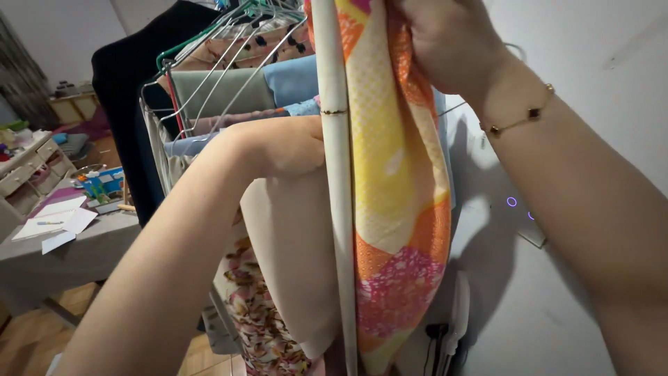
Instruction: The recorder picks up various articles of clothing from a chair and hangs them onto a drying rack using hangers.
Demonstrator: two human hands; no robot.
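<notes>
A bright orange, yellow and pink patterned cloth hangs down beside a pale upright pole. My right hand, with a thin gold bracelet on its wrist, grips the cloth's top edge near the upper frame border. My left hand reaches in from the lower left and rests against the pole, its fingers hidden behind pole and cloth. A beige garment and a floral garment hang just below my left hand.
A crowded rack of wire hangers holds black, green and blue clothes behind. A grey table with papers stands at left, drawers beyond it. A white wall is on the right, with a white device showing small purple lights.
</notes>
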